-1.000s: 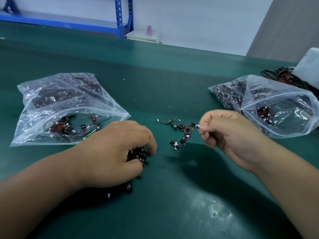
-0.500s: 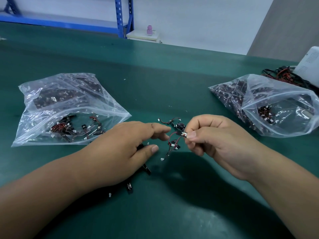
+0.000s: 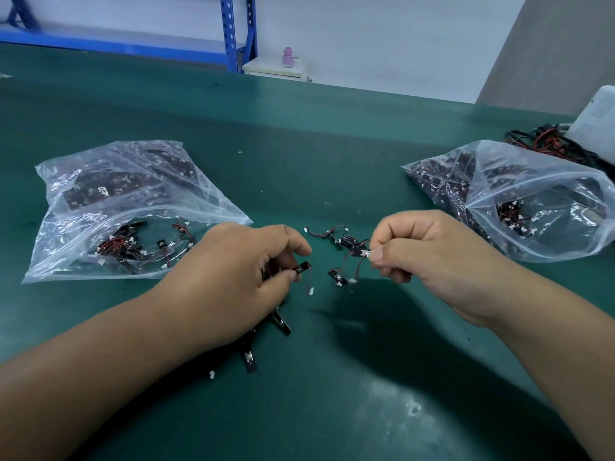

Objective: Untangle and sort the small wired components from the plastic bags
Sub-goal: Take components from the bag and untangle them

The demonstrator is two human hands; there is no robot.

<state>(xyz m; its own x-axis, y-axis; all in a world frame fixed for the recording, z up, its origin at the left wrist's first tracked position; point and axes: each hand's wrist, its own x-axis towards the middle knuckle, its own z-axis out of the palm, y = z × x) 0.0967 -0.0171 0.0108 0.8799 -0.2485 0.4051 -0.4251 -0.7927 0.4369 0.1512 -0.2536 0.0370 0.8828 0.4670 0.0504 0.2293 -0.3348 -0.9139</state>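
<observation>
My left hand [image 3: 239, 277] pinches one small black wired component [image 3: 303, 268] between thumb and forefinger; its red-black lead hangs down to a white plug. Under that hand lies a bunch of more black components [image 3: 266, 334]. My right hand [image 3: 426, 254] pinches the end of another wired component [image 3: 361, 253], with a second piece [image 3: 337, 277] dangling from its leads. A loose tangle of components [image 3: 336, 236] lies on the green table between the hands. Two clear plastic bags hold more parts: the left bag [image 3: 109, 207] and the right bag [image 3: 519, 194].
A pile of red and black cables [image 3: 545, 143] and a white box [image 3: 595, 118] sit at the far right behind the right bag. Blue shelving [image 3: 233, 31] and a small pink bottle [image 3: 288, 56] stand beyond the green table's [image 3: 332, 134] far edge.
My left hand reached in, took one component from the tangle and drew it left. My right hand moved slightly right, and the two pieces came apart.
</observation>
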